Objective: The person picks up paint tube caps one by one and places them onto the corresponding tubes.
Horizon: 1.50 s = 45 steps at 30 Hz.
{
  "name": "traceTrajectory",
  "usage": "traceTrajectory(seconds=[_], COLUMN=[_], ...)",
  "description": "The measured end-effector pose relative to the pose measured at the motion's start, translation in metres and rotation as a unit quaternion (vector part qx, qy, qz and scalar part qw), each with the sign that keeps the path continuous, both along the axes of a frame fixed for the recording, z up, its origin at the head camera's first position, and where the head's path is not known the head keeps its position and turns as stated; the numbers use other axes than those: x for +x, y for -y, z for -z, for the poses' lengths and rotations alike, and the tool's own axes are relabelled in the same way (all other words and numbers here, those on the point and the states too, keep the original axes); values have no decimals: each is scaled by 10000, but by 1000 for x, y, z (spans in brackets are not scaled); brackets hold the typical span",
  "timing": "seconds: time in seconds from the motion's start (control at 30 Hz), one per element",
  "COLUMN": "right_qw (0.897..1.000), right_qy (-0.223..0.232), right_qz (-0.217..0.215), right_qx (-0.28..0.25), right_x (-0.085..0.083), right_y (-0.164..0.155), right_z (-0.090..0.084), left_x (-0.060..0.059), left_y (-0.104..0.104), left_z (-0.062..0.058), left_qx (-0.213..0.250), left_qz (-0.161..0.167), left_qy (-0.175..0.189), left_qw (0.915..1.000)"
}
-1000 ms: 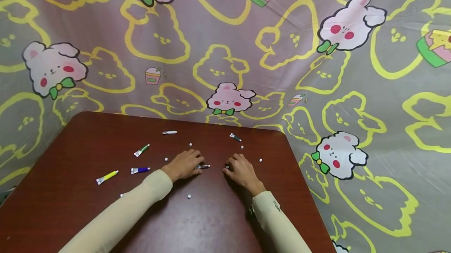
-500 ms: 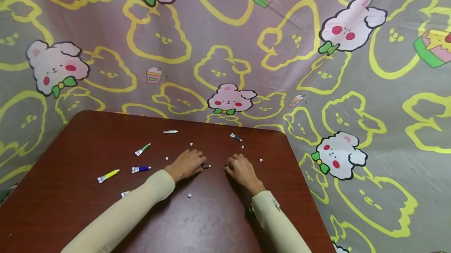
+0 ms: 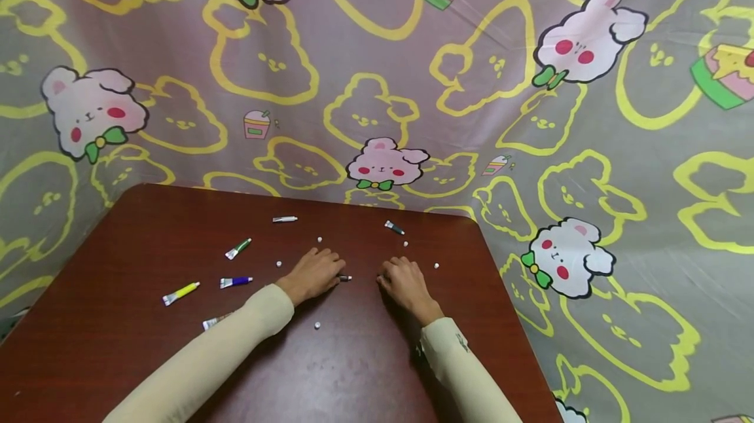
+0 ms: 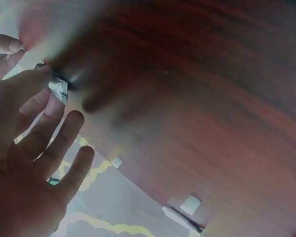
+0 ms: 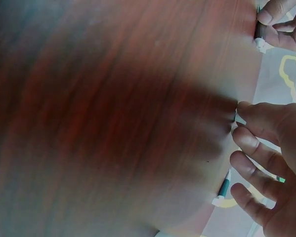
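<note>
Resting on a glossy red-brown wood-grain table (image 3: 365, 370), both hands sit close together near the middle. The left hand (image 3: 312, 274) pinches a small dark tube (image 3: 343, 277) at its crimped silver tail between thumb and forefinger, the other fingers loosely spread; only the tube's white-tipped nozzle end peeks out on the head view, while the left wrist view shows the foil crimp (image 4: 59, 90) that the head view hides. The right hand (image 3: 403, 282) lies just beside, fingertips (image 3: 383, 277) curled down onto the table over something tiny; what it pinches, if anything, I cannot tell, since the knuckles cover it and the right wrist view is blurred there.

Scattered about are more slim tubes: a yellow one (image 3: 180, 293), a blue one (image 3: 236, 282), a green one (image 3: 237, 249), a white one (image 3: 285, 219) and a dark one (image 3: 394, 228) near the far edge. Another tube (image 3: 213, 322) is half covered by the cream sleeve (image 3: 218, 351). Small round white caps (image 3: 317, 325) dot the wood. Behind hangs a thin, creased cloth (image 3: 530, 148) printed with pink rabbits and yellow outlines.

The right wrist view alone shows a teal tube (image 5: 222, 190) hard by the table edge, cut off by the fingers
</note>
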State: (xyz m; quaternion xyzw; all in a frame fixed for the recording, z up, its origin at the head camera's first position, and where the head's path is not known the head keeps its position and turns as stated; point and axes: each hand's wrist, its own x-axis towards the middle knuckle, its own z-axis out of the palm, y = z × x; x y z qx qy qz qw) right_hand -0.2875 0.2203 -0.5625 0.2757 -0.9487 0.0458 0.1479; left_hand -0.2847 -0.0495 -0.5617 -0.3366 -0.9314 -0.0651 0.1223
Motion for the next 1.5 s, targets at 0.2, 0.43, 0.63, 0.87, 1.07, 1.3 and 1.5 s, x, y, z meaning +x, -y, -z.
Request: traceTrajectory(seconds=[0.2,0.43,0.63,0.87,1.07,1.3,1.5], right_qw=[10000,10000,9999,9989,9979,9968,9969], right_qy=[32,-41,80,0,102,181,-19], right_qz=[44,31,26,-277,-295,-293,-461], right_qx=[12,-76,-140,-368,-561,-719,-638], right_x=[1,0,3,6,5,7,8], right_y=[1,4,7,10,11,14,16], right_z=[-1,-4,-8,-11,-12,-12,-11], left_x=[1,1,0,2,3,6,8], left_y=[1,2,4,7,9,8,6], left_z=[-2,-7,-7,-9,-10,-14,-17], left_qx=[38,58,155,321,393,419,460], left_qz=[4,15,149,320,357,417,374], left_qy=[22,172,132,147,105,107,257], left_qw=[10000,9998,9997,9989,9985,9982,9979])
